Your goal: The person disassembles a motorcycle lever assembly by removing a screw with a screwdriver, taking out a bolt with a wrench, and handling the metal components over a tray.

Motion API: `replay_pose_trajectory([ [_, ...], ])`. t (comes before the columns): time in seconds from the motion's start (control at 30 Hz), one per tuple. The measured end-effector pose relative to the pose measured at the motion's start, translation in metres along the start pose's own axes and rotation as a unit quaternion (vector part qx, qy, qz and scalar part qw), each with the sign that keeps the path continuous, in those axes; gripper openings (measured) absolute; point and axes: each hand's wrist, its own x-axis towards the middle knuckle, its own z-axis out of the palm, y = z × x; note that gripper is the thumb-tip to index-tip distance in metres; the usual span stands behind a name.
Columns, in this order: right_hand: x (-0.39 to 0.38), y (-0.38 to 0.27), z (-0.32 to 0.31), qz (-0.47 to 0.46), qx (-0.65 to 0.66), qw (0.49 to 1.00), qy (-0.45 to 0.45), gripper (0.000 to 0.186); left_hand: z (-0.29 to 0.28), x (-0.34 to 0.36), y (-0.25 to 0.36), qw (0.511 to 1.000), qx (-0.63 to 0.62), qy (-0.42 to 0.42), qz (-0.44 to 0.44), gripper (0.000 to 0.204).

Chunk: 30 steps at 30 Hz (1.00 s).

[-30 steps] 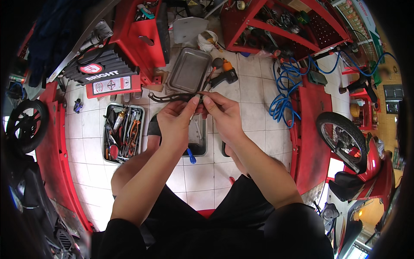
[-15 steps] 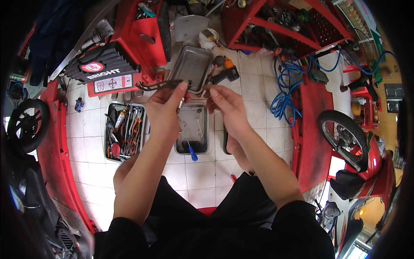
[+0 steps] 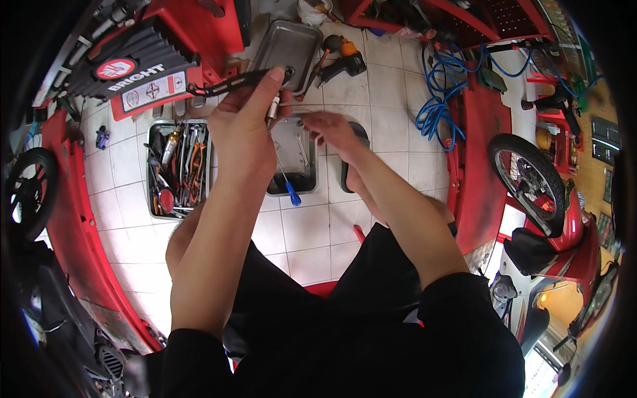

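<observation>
Left, tool-filled tray [image 3: 150,171] on floor [image 3: 123,199]; slotted black lever [image 3: 233,83] held up beyond it, clamped in left hand [image 3: 247,121]; middle, blue-handled screwdriver [image 3: 292,194] across near edge of grey tray [image 3: 286,138]; right hand [image 3: 337,134] over tray's right edge, fingers bent, cannot tell whether gripping anything; black drill [image 3: 345,67] farther off

Two bare hands [image 3: 245,113] [image 3: 334,132], one dark slotted lever [image 3: 233,85], one blue-handled screwdriver [image 3: 292,194], three grey rectangular trays [image 3: 286,50] [image 3: 289,140] [image 3: 208,192], one black-and-orange pistol-shaped drill [image 3: 345,65], one coiled blue hose [image 3: 453,136] and two black-tyred wheels [image 3: 497,151] [image 3: 50,189] are showing.
</observation>
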Motion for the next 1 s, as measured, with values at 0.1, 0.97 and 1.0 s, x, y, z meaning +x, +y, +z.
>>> replay_pose_trajectory([
  [0.1,0.022,0.098,-0.013,0.006,-0.454,0.878,-0.152,0.024,0.0,0.0,0.006,1.0,-0.016,0.008,-0.021,0.021],
  [0.97,0.08,0.23,0.033,0.066,-0.612,0.787,-0.045,0.019,-0.01,0.018,-0.011,0.993,-0.02,0.049,-0.11,0.021],
  [1.0,0.08,0.234,0.029,0.057,-0.596,0.801,-0.026,0.017,-0.01,0.018,-0.011,0.988,-0.043,0.056,-0.134,0.023],
])
